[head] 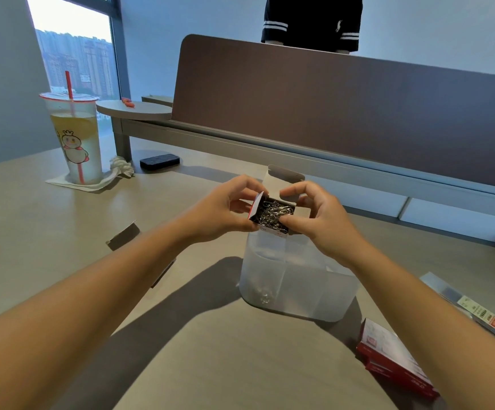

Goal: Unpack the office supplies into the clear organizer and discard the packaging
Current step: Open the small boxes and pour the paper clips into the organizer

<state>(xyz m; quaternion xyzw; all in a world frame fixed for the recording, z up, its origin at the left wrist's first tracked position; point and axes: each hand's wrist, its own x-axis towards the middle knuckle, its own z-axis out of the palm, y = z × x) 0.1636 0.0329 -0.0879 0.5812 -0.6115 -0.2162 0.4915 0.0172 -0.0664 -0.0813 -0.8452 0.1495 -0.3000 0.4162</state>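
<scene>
A small white and red cardboard box (273, 230) full of silver paper clips (276, 211) is held open above the clear organizer (296, 279). My left hand (219, 211) grips the box's left side and its raised flap. My right hand (317, 217) grips the right side, fingers on the upright lid flap (284, 180). The organizer stands on the table just below the box; a few clips lie in its front left compartment (262, 295).
Red and white boxes (394, 359) lie at the near right, with a clear packet (474, 309) beyond them. A drink cup with a red straw (76, 137) stands far left on a napkin, a black object (159, 161) behind. Flat cardboard (123, 235) lies left. A person stands behind the divider (329, 113).
</scene>
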